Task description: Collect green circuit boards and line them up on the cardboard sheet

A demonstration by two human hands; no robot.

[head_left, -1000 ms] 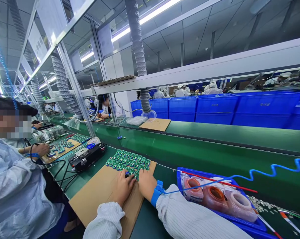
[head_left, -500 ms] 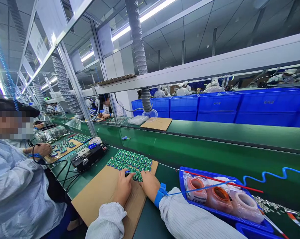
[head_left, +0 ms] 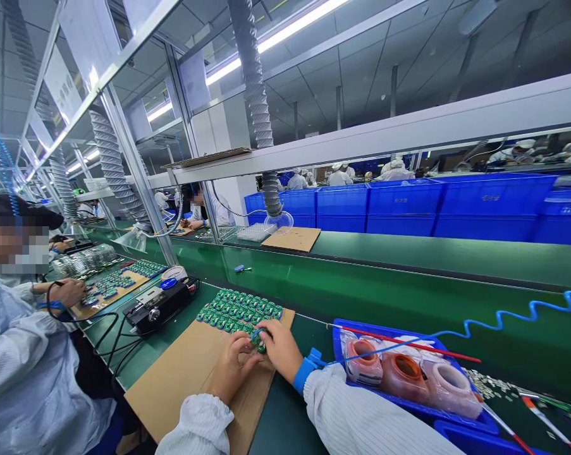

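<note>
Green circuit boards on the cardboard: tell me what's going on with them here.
A person has the fingers of the left hand and right hand at one small circuit board between them; whether it is lifted is unclear. Rows of boards lie just beyond, on the far end of a cardboard sheet. A blue tray stands to the right.

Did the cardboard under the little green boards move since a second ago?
No, not that I can see: the cardboard lies beside the black box just as before. Only the whole picture shifted a little.
</note>
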